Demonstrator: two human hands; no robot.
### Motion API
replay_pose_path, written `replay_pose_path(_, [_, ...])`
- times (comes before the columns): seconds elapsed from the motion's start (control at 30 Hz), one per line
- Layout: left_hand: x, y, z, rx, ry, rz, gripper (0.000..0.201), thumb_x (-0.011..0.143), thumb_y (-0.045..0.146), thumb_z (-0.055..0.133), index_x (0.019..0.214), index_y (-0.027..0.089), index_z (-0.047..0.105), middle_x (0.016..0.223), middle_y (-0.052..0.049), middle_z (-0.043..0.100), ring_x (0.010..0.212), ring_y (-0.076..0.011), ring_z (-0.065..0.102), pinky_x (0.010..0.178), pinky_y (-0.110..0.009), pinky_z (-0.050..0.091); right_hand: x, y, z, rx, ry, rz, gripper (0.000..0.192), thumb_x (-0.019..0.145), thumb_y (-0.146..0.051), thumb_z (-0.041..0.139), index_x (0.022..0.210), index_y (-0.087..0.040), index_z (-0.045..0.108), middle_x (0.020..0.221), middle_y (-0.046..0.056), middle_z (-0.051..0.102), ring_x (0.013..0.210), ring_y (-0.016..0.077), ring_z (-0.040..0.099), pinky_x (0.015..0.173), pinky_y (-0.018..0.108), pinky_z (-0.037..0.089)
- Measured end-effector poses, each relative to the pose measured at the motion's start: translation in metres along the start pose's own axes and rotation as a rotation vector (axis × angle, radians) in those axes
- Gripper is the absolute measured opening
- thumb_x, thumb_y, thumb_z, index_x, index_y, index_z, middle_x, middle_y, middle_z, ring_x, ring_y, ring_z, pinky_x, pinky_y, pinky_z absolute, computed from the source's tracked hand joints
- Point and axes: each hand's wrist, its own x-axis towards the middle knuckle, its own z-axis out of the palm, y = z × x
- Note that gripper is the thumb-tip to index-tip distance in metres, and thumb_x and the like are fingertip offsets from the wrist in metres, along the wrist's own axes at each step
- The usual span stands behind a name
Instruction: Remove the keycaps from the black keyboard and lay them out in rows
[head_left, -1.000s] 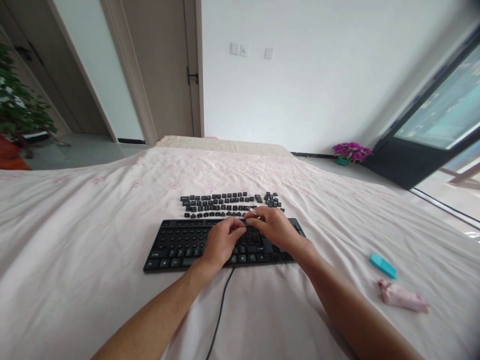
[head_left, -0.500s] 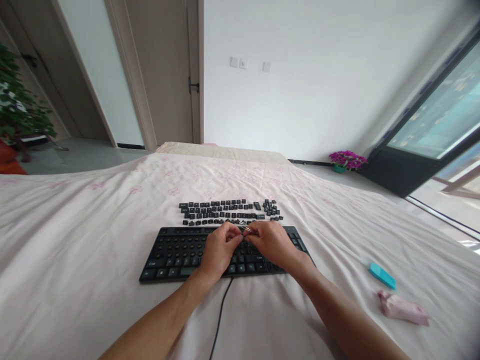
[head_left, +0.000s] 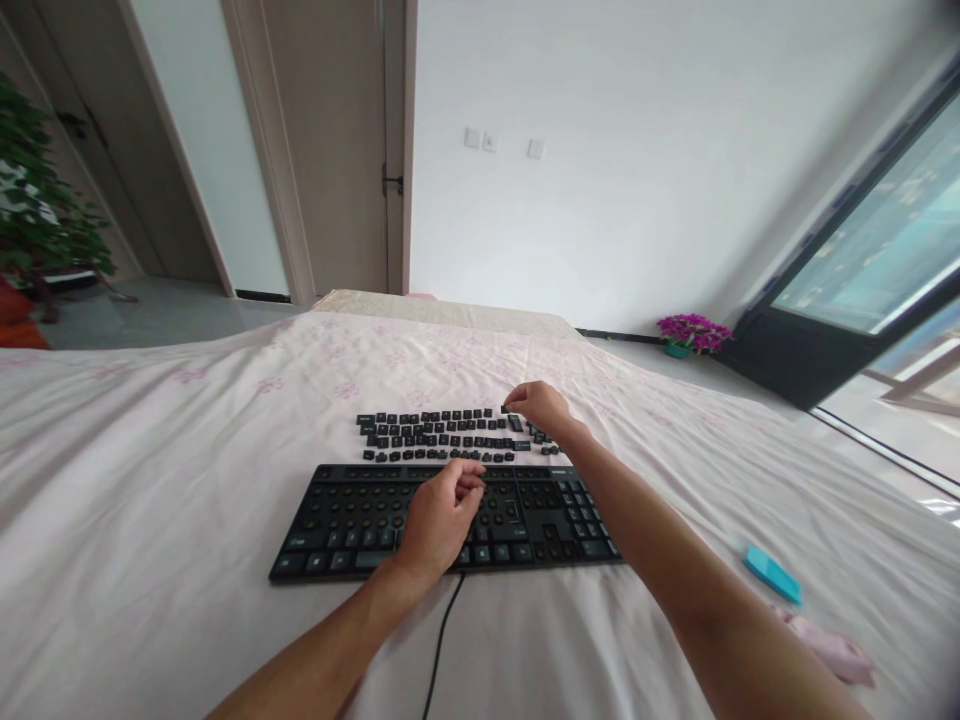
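Black plastic: one keyboard (head_left: pixel 538 518) on the sheet (head_left: pixel 187 480), four rows of loose keycaps (head_left: pixel 444 440) beyond. Right hand (head_left: pixel 544 405) pinches one dark cap (head_left: pixel 505 409); left hand (head_left: pixel 442 510), fingers curled narrow over the keys, contents unclear.

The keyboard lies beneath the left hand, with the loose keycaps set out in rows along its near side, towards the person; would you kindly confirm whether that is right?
Not quite: the head view shows the loose keycaps in rows beyond the far side of the keyboard, which does lie beneath the left hand.
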Motion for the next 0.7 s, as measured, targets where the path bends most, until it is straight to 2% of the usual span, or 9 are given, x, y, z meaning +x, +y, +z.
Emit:
replay_pose_path(0.33, [0.000, 0.001, -0.001, -0.019, -0.017, -0.007, 0.020, 0.084, 0.020, 0.054, 0.101, 0.021, 0.066, 0.091, -0.002, 0.072, 0.082, -0.0157, 0.067, 0.078, -0.027, 0.050, 0.025, 0.007, 0.021, -0.078, -0.050, -0.008, 0.018, 0.072, -0.033, 0.071, 0.088, -0.031, 0.078, 0.087, 0.000, 0.075, 0.084, 0.0189, 0.066, 0.069, 0.025, 0.044])
replay_pose_path(0.7, [0.000, -0.001, -0.001, 0.000, -0.029, 0.013, 0.018, 0.084, 0.019, 0.053, 0.095, 0.022, 0.067, 0.089, -0.001, 0.072, 0.080, -0.0152, 0.067, 0.077, -0.026, 0.049, 0.026, 0.008, 0.022, -0.109, -0.078, -0.027, 0.021, 0.072, -0.035, 0.069, 0.090, -0.032, 0.078, 0.089, 0.000, 0.075, 0.086, 0.0183, 0.066, 0.072, 0.024, 0.045])
